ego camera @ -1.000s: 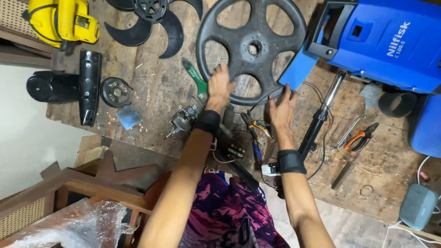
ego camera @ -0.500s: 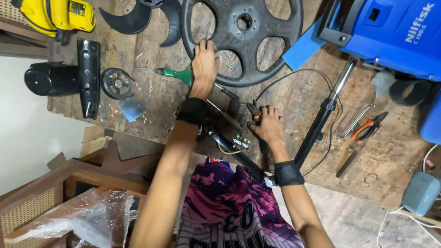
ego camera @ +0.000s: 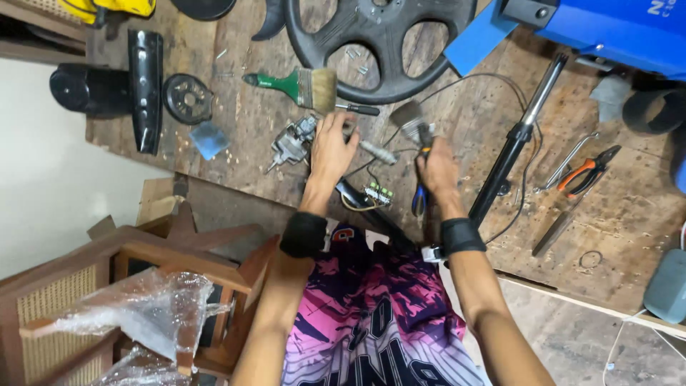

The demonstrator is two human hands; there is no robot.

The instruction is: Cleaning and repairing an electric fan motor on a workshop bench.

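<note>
Both hands now off the wheel (ego camera: 379,43), below it.
Left hand (ego camera: 332,146) loosely touches one small metal part (ego camera: 291,143); right hand (ego camera: 437,170) grips one tool (ego camera: 413,125). One paintbrush (ego camera: 300,86).

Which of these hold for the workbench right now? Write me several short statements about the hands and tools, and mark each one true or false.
1. The right hand is closed on a small brush. True.
2. The green-handled paintbrush lies on the floor beside the wicker chair. False: it lies on the wooden workbench, just below the black wheel.
3. The left hand rests next to a small metal engine part. True.
4. The orange-handled pliers are in the left hand. False: they lie on the bench, far out to the right, with no hand on them.
5. Both wrists wear black bands. True.
</note>
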